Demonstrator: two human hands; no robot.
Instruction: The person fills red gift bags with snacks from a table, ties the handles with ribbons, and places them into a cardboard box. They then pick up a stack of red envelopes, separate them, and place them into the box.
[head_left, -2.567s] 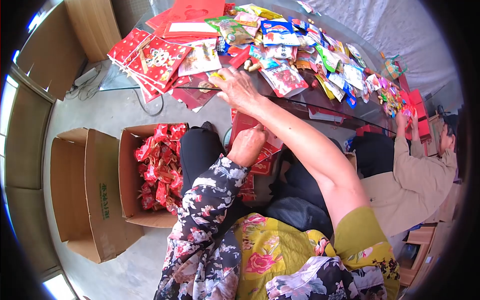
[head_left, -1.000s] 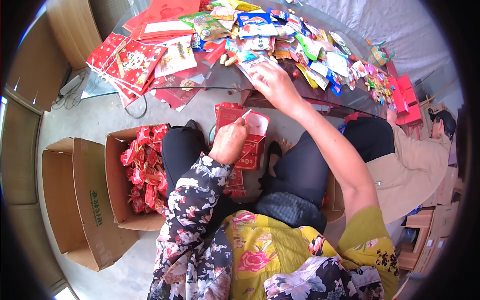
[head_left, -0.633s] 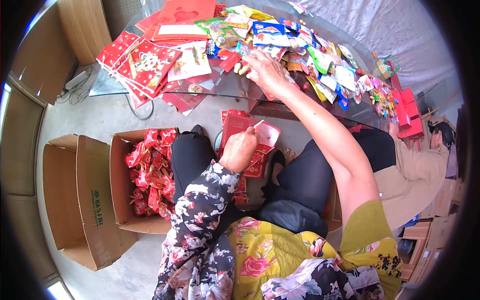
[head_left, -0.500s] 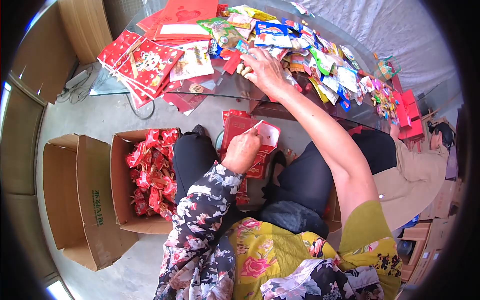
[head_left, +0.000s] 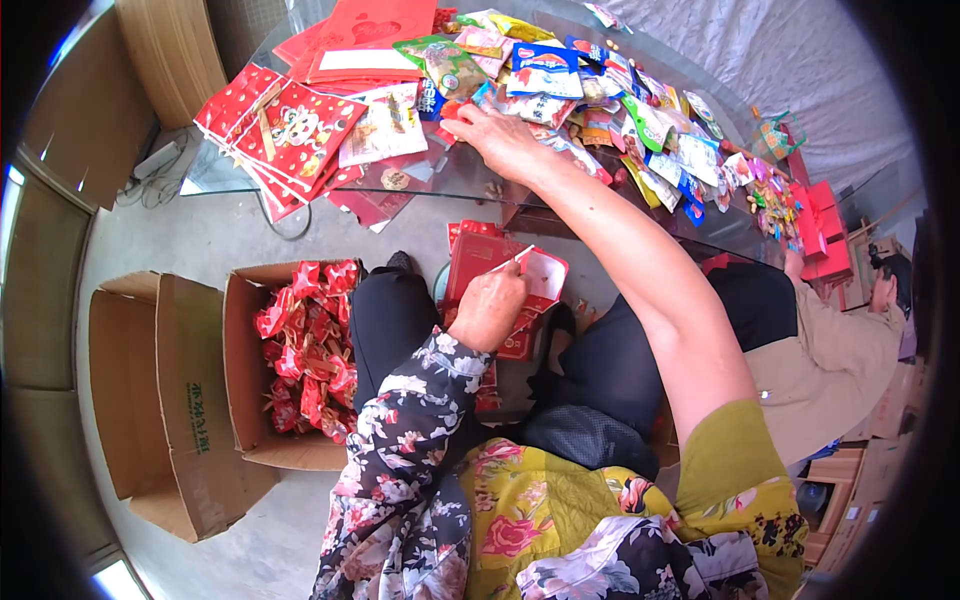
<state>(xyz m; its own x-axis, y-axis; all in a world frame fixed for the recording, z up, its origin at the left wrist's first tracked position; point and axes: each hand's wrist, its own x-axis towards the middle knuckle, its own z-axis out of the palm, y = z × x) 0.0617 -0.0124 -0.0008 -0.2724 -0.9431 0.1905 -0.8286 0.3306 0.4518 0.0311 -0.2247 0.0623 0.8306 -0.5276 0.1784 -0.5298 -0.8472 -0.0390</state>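
Observation:
My left hand (head_left: 490,306) is closed on the edge of an open red box (head_left: 546,276) with a pale inside, held above my lap. My right hand (head_left: 492,140) reaches over the glass table, its fingers bent over a small red packet (head_left: 455,109) at the near side of the snack pile. What its fingertips hold, if anything, is hidden. Around it lie a green snack bag (head_left: 446,66), a blue and white packet (head_left: 545,72) and a white packet (head_left: 385,125). Red printed bags (head_left: 300,128) are stacked to the left.
Below left, a cardboard box (head_left: 237,370) holds several red wrapped bundles (head_left: 309,350), beside another open cardboard box (head_left: 185,420). The glass table edge (head_left: 400,190) runs above my knees. A person in a beige top (head_left: 830,375) sits at the right, near red boxes (head_left: 822,232).
My right hand has moved left from the peanuts to the small red packet. The peanuts seen at its fingers before no longer show there. My left hand and the red box have barely moved.

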